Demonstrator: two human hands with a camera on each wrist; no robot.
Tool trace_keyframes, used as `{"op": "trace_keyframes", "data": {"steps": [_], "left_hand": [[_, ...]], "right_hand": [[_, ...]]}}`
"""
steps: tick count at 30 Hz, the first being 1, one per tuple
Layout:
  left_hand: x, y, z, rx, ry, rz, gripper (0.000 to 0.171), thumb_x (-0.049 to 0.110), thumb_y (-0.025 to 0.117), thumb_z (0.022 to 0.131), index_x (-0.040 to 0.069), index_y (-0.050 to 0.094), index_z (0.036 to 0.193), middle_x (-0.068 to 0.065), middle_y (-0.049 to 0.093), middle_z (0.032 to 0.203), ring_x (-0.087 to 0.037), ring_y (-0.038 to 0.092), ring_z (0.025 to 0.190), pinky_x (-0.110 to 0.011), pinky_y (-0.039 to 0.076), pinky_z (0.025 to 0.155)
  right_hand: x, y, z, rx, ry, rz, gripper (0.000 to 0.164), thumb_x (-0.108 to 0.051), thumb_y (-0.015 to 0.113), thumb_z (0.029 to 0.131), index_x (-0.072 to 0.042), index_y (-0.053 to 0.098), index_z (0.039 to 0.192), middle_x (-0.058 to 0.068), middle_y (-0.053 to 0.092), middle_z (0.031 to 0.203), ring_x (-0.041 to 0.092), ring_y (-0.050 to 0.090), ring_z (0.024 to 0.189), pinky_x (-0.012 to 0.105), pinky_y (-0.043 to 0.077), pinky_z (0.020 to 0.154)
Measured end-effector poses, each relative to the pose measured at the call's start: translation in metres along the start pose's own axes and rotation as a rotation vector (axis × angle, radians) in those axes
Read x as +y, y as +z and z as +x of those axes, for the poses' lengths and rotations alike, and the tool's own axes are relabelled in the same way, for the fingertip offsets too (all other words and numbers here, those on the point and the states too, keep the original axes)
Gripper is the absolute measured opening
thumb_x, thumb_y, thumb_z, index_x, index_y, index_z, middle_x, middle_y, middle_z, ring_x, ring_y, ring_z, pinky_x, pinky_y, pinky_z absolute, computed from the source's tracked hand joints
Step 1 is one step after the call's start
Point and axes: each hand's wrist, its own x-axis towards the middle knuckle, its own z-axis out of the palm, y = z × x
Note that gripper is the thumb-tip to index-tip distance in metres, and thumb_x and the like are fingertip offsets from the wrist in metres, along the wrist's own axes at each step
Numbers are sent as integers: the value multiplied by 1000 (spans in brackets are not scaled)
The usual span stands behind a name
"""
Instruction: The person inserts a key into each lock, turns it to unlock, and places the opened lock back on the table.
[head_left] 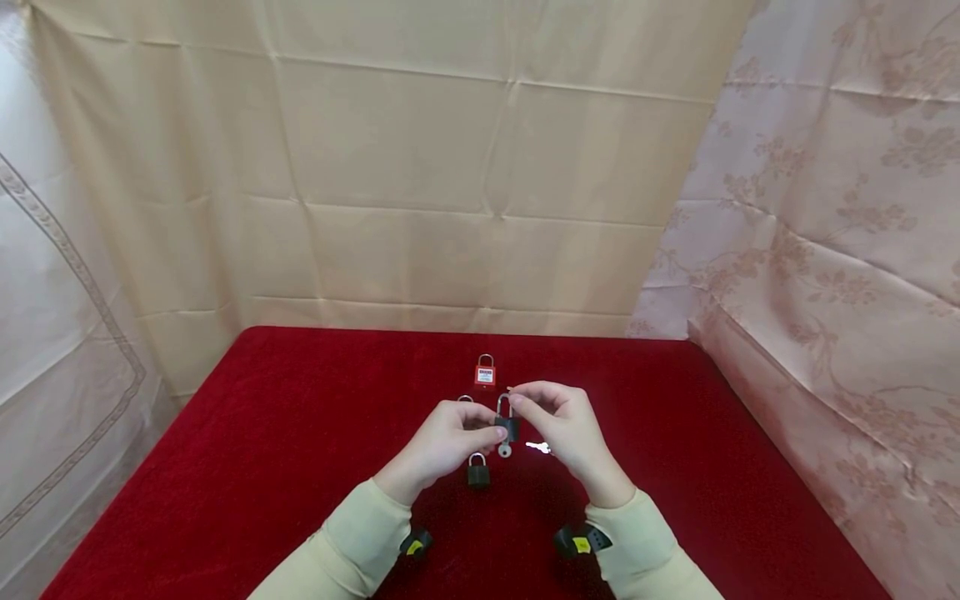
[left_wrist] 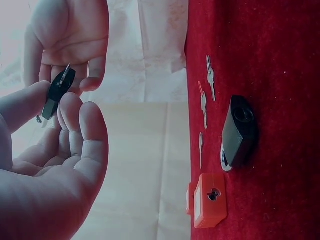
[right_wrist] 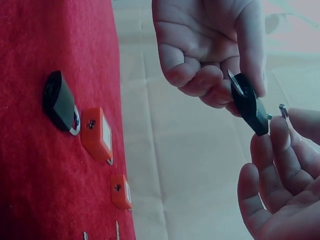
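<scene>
Between finger and thumb, my left hand [head_left: 450, 437] grips a small black padlock [head_left: 506, 428] above the table. A key [head_left: 505, 450] sticks out of its underside, and in the right wrist view the key's bow [right_wrist: 235, 81] stands edge-on. With thumb and index finger, my right hand [head_left: 564, 425] pinches the top of the metal shackle [head_left: 500, 403]. A free shackle end [right_wrist: 283, 110] shows beside the right fingers in the right wrist view, out of the lock body. The other right fingers are loosely bent.
On the red cloth table [head_left: 300, 433] lie another black padlock [head_left: 477, 475] and a red padlock [head_left: 485, 373] with a white label. A second red padlock [right_wrist: 96, 135] shows in the right wrist view. Loose keys [head_left: 538, 447] lie by the right hand. Curtains [head_left: 450, 167] hang behind.
</scene>
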Motion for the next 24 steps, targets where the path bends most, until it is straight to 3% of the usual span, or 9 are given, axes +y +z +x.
{"op": "trace_keyframes", "data": {"steps": [5, 11, 19, 24], "left_hand": [[1, 0, 0, 10, 13, -2, 15, 12, 71, 95, 3, 75, 106, -18, 69, 87, -33, 66, 80, -47, 56, 79], [2, 1, 0, 35, 32, -43, 18, 11, 70, 96, 0, 74, 110, -7, 64, 94, -39, 65, 85, -34, 55, 74], [2, 1, 0, 2, 22, -74, 20, 11, 69, 96, 0, 74, 113, -10, 68, 92, -43, 65, 87, -34, 56, 76], [0, 1, 0, -22, 8, -72, 20, 11, 69, 96, 0, 74, 113, -10, 70, 88, -28, 67, 79, -44, 57, 81]], "right_hand": [[3, -2, 1, -4, -10, -3, 16, -14, 72, 97, -5, 76, 109, 12, 74, 96, 24, 69, 88, 34, 57, 84], [8, -6, 2, -49, -23, 59, 27, -9, 69, 98, 0, 71, 123, 14, 73, 114, 23, 70, 101, 33, 57, 88], [12, -8, 3, -74, -43, 128, 25, -8, 67, 99, -1, 72, 123, 16, 73, 112, 30, 72, 95, 37, 59, 83], [15, -9, 5, -115, -79, 155, 24, -5, 65, 99, 5, 70, 121, 18, 73, 111, 28, 72, 95, 41, 59, 84]]}}
